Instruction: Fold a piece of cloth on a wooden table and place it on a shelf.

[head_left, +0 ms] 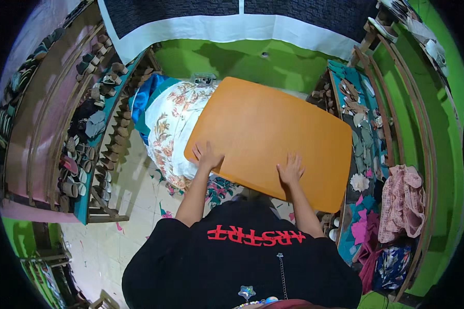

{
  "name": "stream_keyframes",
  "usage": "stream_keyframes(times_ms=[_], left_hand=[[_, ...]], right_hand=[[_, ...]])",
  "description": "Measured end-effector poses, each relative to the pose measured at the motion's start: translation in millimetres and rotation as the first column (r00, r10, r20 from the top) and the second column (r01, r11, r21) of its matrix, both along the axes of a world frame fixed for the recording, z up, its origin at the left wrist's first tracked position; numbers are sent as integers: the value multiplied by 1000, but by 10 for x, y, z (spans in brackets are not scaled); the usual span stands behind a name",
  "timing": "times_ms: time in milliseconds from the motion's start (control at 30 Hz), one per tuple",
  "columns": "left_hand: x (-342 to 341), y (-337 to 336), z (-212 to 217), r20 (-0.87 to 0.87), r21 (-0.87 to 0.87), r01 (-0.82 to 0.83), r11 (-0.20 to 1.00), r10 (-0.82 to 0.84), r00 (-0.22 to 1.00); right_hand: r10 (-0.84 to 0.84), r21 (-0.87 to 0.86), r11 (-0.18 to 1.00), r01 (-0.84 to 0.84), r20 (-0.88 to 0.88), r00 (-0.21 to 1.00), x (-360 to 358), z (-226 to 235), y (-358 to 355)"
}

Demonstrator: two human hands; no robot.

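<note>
The orange tabletop (270, 126) lies under both your hands, reaching away beyond your fingers; its support is hidden from view. Your left hand (208, 157) rests near the close left corner, palm down, fingers spread, gripping nothing. Your right hand (292, 169) is likewise open and flat near the close edge, holding nothing. The wide spacing appears to suit steadying the board evenly. Its surface looks smooth, with rounded corners.

Left of your left hand, floral cloth (167, 129) is heaped against the board; below that hand, coloured scraps (224, 190) litter the tiled floor (100, 244). Farther left stand shoes (95, 123) on racks. Right of your right hand, noted: a checked pink garment (402, 201). Ahead, a green wall (288, 69).
</note>
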State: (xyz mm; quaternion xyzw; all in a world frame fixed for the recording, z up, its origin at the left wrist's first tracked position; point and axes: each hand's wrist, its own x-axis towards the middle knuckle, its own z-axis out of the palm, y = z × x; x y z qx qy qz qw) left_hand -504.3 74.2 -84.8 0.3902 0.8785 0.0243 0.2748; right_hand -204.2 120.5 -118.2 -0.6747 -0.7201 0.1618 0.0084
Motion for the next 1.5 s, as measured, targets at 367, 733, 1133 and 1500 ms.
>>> stream_keyframes(times_ms=[367, 733, 1133, 1500], left_hand=[[427, 780, -170, -218, 236, -109, 966, 161, 963], [2176, 1418, -277, -277, 395, 557, 731, -483, 831], [1940, 1622, -415, -402, 359, 484, 798, -336, 852], [2013, 1473, -427, -268, 472, 516, 715, -442, 856]], right_hand=[[-514, 84, 858, 507, 154, 844, 1627, 3, 550], [-824, 41, 565, 824, 93, 559, 2323, 44, 1115], [-721, 127, 650, 749, -207, 661, 2075, 6, 1772], [-626, 203, 723, 660, -211, 751, 2215, -212, 2215]])
